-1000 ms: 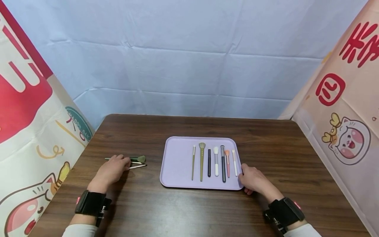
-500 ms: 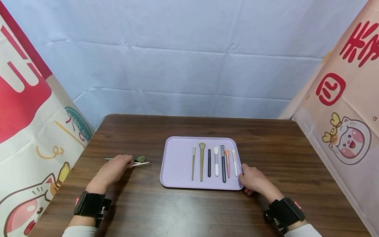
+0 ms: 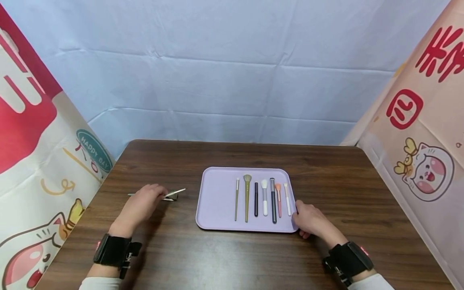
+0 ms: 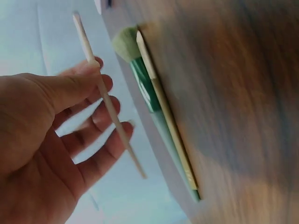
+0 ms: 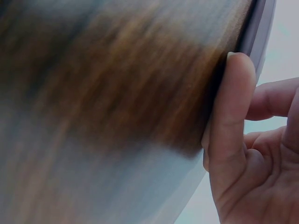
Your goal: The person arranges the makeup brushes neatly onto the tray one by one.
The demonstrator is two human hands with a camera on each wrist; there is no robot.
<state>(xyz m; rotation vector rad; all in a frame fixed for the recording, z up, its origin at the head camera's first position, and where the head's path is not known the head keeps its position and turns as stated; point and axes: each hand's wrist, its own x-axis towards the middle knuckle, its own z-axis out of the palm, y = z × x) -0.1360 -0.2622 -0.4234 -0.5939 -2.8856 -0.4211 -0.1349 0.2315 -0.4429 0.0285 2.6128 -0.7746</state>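
My left hand point(image 3: 141, 207) pinches a slim pale makeup brush point(image 4: 110, 105) between thumb and fingers, raised above the table at the left. Under it lie a green makeup brush point(image 4: 142, 79) with a fluffy head and a thin gold-handled brush point(image 4: 166, 114), side by side. A lilac tray point(image 3: 215, 199) stands in the middle and carries a row of several makeup brushes, among them an olive brush point(image 3: 247, 197) and an orange-tipped brush point(image 3: 278, 200). At the tray's near right corner my right hand point(image 3: 311, 219) holds the rim, its fingers partly hidden in the head view.
The brown wooden table point(image 3: 232, 257) extends around the tray on every side. A pale blue cloth point(image 3: 224, 72) hangs behind it, with printed cloths at the left and right edges. Bare tray surface shows left of the brush row.
My left hand has lifted the pale brush off the table and shifted slightly away and to the right, tilting its tip upward. My right hand and the tray have stayed put.
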